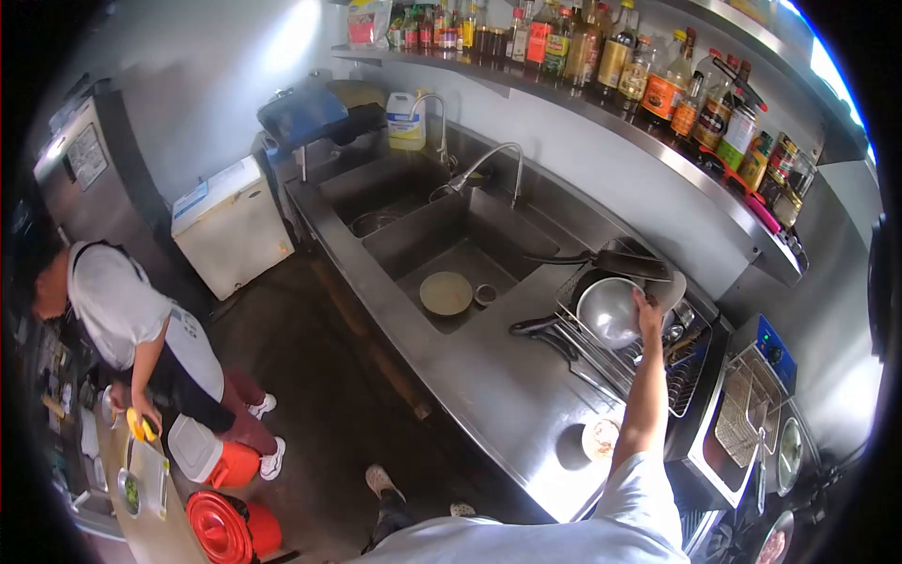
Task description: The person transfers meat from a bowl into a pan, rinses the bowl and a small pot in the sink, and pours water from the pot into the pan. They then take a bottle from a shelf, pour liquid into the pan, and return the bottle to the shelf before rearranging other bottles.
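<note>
My right hand (pixel 648 314) reaches out over the dish rack (pixel 672 381), its fingers closed on the rim of a shiny metal mixing bowl (pixel 611 305). The bowl is tilted, with its rounded side turned partly toward me. Behind it a dark frying pan (pixel 631 260) rests across the rack. Black pan handles (pixel 537 325) stick out to the left of the rack. Below my forearm, a small container of pale food (pixel 599 438) stands on the steel counter (pixel 507 395). My left hand is out of view.
A two-basin sink (pixel 413 249) holds a pale bowl (pixel 445 293). Bottles line the wall shelf (pixel 564 85). A fryer with a wire basket (pixel 747 418) stands right. Another person (pixel 141 301) works at the left counter, near red buckets (pixel 221 526).
</note>
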The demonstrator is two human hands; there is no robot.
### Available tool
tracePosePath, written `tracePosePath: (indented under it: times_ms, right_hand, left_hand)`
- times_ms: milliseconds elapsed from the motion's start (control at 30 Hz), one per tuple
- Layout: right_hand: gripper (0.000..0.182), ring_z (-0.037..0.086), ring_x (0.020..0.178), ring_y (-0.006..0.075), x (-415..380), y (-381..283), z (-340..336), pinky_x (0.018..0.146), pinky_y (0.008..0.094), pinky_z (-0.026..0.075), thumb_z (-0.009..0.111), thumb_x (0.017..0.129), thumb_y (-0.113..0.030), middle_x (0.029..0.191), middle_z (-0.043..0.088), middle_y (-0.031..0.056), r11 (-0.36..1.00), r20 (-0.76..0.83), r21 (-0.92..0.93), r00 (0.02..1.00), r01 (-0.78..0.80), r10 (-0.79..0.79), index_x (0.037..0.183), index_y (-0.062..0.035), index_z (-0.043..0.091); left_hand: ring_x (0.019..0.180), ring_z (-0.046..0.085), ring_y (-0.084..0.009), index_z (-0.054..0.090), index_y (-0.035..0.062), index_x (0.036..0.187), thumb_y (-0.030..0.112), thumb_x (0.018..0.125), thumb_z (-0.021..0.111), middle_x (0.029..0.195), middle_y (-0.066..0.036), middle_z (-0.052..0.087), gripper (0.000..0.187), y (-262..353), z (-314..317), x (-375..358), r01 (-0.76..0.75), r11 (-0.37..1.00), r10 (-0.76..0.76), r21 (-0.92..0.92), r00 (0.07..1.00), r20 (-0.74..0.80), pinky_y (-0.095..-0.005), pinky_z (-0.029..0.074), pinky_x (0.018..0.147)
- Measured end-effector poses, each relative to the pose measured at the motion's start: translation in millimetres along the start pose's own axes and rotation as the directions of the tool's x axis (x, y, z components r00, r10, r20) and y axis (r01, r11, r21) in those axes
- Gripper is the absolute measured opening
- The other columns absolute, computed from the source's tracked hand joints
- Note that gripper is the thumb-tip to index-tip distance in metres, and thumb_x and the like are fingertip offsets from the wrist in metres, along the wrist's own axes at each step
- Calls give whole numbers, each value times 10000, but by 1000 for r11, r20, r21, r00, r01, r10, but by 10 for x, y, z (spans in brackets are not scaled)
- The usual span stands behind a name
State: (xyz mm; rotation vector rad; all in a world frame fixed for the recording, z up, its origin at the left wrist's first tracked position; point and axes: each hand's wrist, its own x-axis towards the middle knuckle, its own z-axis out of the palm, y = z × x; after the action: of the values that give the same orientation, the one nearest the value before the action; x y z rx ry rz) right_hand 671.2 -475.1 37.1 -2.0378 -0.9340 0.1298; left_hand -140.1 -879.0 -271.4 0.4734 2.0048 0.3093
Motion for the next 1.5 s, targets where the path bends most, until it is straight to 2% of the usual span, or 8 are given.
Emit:
tracePosePath:
  times_ms: [167,600,733,833,967,1133,1300,1500]
  right_hand:
    - [507,552,870,159,108,-4,-10,805,276,415,670,771,-434,936,636,75,868,-117,470,986,162,-121,993,21,661]
    - [417,526,723,101,39,-1260,-743,597,258,405,618,827,-403,806,610,49,984,102,-112,983,-139,150,776,11,633]
    - [277,398,555,54,-634,-1992,-141,531,211,333,643,846,-275,646,492,-31,901,-447,363,893,239,-56,764,-43,515]
    - [274,429,554,67,-1024,-2580,700,485,219,333,681,802,-269,689,512,-15,890,-218,453,974,41,67,831,-36,539]
    - [277,341,491,162,-962,-2712,2311,515,337,317,629,693,-41,534,440,41,695,-185,231,732,681,-655,567,-75,384]
    - [89,529,720,259,-673,-2547,3350,692,378,409,591,707,-92,765,574,125,790,264,325,752,520,-604,673,-21,550]
    - [508,465,1180,325,956,-2002,3941,995,385,362,600,850,-268,1284,452,198,981,-29,169,995,94,-91,1257,-3,451]
    - [431,559,992,291,1573,-1817,4477,848,373,437,550,851,-295,1034,595,197,984,-14,126,992,125,-124,1167,-3,516]
  left_hand:
    - [550,569,-113,664,152,860,150,793,620,677,-13,607,80,920,-579,1006,-82,995,79,54,995,61,-257,463,491]
    - [798,642,-157,568,88,1124,335,901,547,1003,-84,652,333,5407,-941,1714,-422,898,263,125,743,616,-298,520,703]
    - [944,609,-184,492,89,1256,447,920,471,1149,-109,591,491,6685,-349,525,-357,925,248,-134,294,923,-317,494,802]
    - [1047,573,-283,409,92,1335,548,904,403,1276,-166,501,628,7277,359,76,-69,992,106,-109,-58,993,-392,495,829]
    - [1126,514,-361,396,84,1332,611,848,450,1332,-180,434,717,7847,1201,137,192,980,-8,57,-250,968,-530,465,878]
    - [1110,511,-395,401,48,1291,429,830,512,1296,-200,436,608,8440,1666,781,206,967,155,-147,-19,988,-583,465,873]
    - [1009,532,-331,382,29,1238,123,797,490,1128,-127,447,464,8892,2205,1624,-174,957,273,-231,286,918,-565,535,779]
    - [969,586,-354,429,-16,1170,133,743,532,1097,-166,516,463,9267,2349,1632,-373,915,272,-156,283,920,-513,562,716]
